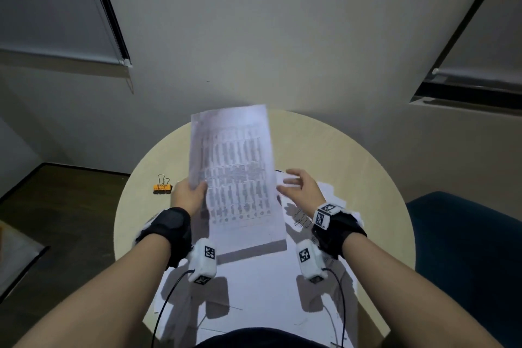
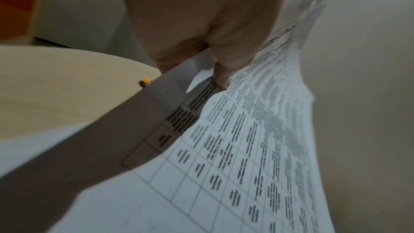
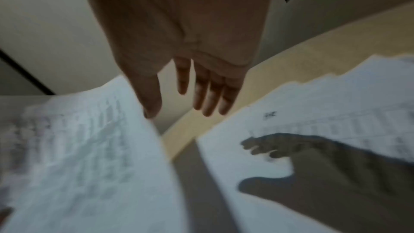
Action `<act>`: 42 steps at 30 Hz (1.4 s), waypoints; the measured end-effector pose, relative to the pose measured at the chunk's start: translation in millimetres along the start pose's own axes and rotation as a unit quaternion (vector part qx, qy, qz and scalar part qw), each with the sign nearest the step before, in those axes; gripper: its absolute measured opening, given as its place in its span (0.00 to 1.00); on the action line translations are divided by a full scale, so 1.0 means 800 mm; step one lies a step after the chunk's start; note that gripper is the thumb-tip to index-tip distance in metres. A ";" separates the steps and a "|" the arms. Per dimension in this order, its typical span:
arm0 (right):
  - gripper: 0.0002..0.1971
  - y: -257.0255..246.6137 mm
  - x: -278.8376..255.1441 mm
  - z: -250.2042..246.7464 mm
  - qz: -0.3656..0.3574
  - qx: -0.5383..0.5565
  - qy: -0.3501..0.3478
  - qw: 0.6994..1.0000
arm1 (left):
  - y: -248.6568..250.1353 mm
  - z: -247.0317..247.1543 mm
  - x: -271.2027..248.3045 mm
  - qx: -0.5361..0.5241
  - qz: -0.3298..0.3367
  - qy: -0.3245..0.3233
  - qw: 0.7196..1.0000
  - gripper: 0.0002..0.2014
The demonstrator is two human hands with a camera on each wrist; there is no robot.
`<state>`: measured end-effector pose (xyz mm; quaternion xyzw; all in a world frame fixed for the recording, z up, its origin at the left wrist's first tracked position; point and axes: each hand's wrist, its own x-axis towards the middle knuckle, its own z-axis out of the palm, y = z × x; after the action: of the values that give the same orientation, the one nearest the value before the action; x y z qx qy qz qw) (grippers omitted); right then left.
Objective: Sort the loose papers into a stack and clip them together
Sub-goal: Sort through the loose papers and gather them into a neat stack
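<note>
Right hand, fingers straight and spread, above table; blurred printed sheet at left, papers bearing hand's shadow at right.

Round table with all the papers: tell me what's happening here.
A person is gathering loose printed sheets at a round pale wooden table. The left hand holds a lifted white sheet printed with a table grid by its left edge. The right hand hovers open beside it, above more white sheets lying on the table. An orange binder clip sits untouched at the table's left edge.
</note>
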<state>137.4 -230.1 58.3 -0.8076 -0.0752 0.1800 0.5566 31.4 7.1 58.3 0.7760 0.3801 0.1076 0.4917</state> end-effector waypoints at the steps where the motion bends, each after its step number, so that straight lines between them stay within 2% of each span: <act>1: 0.30 0.019 0.002 -0.002 0.037 -0.076 -0.028 0.996 | -0.011 -0.008 -0.002 0.031 -0.013 0.019 0.999 0.09; 3: 0.38 0.062 -0.004 -0.006 0.099 -0.206 -0.083 0.970 | -0.041 -0.020 -0.007 0.079 -0.053 0.050 0.994 0.10; 5: 0.42 0.099 -0.017 -0.009 0.130 -0.281 -0.092 0.946 | -0.074 -0.024 -0.011 0.108 -0.094 0.053 0.988 0.13; 8: 0.39 0.122 -0.045 -0.006 0.128 -0.337 -0.068 0.930 | -0.111 -0.035 -0.010 0.156 -0.144 0.035 0.977 0.13; 11: 0.38 0.127 -0.053 0.001 0.130 -0.382 -0.078 0.912 | -0.134 -0.048 -0.008 0.198 -0.188 0.028 0.962 0.14; 13: 0.45 0.127 -0.050 0.005 0.131 -0.405 -0.093 0.900 | -0.143 -0.051 -0.010 0.218 -0.196 0.012 0.956 0.15; 16: 0.49 0.129 -0.048 0.016 0.145 -0.376 -0.100 0.910 | -0.154 -0.050 -0.020 0.232 -0.193 -0.014 0.953 0.15; 19: 0.40 0.130 -0.049 0.023 0.151 -0.326 -0.092 0.929 | -0.166 -0.054 -0.031 0.229 -0.202 -0.033 0.951 0.15; 22: 0.21 0.123 -0.037 0.009 0.142 -0.309 -0.036 0.940 | -0.169 -0.066 -0.038 0.220 -0.212 -0.035 0.952 0.17; 24: 0.06 0.104 -0.027 -0.006 0.132 -0.268 0.056 0.953 | -0.169 -0.074 -0.038 0.215 -0.213 -0.042 0.952 0.17; 25: 0.05 0.093 -0.023 -0.014 0.118 -0.248 0.105 0.956 | -0.169 -0.076 -0.038 0.212 -0.212 -0.049 0.953 0.16; 27: 0.11 0.064 -0.019 -0.021 0.050 -0.258 0.183 0.947 | -0.164 -0.079 -0.036 0.207 -0.201 -0.066 0.955 0.15; 29: 0.15 0.032 -0.021 -0.011 -0.060 -0.307 0.185 0.932 | -0.154 -0.077 -0.033 0.201 -0.181 -0.088 0.959 0.15; 31: 0.21 0.008 -0.028 0.015 -0.155 -0.374 0.126 0.906 | -0.140 -0.072 -0.028 0.182 -0.159 -0.105 0.965 0.15; 33: 0.17 -0.001 -0.038 0.050 -0.205 -0.456 0.034 0.865 | -0.123 -0.064 -0.023 0.157 -0.140 -0.120 0.970 0.13; 36: 0.10 -0.009 -0.061 0.113 -0.212 -0.552 -0.133 0.795 | -0.108 -0.053 -0.016 0.130 -0.121 -0.126 0.976 0.13; 37: 0.09 -0.009 -0.067 0.133 -0.205 -0.558 -0.179 0.784 | -0.108 -0.049 -0.015 0.119 -0.122 -0.126 0.977 0.14; 40: 0.10 -0.007 -0.082 0.185 -0.175 -0.524 -0.285 0.783 | -0.115 -0.037 -0.010 0.056 -0.138 -0.126 0.981 0.18; 42: 0.12 -0.001 -0.089 0.206 -0.162 -0.485 -0.330 0.794 | -0.118 -0.029 -0.011 0.007 -0.160 -0.116 0.980 0.26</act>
<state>10.3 -109.0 22.1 -0.8394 -0.4611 0.2824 0.0541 -32.8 38.6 -7.8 0.7159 0.4403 -0.0665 0.5377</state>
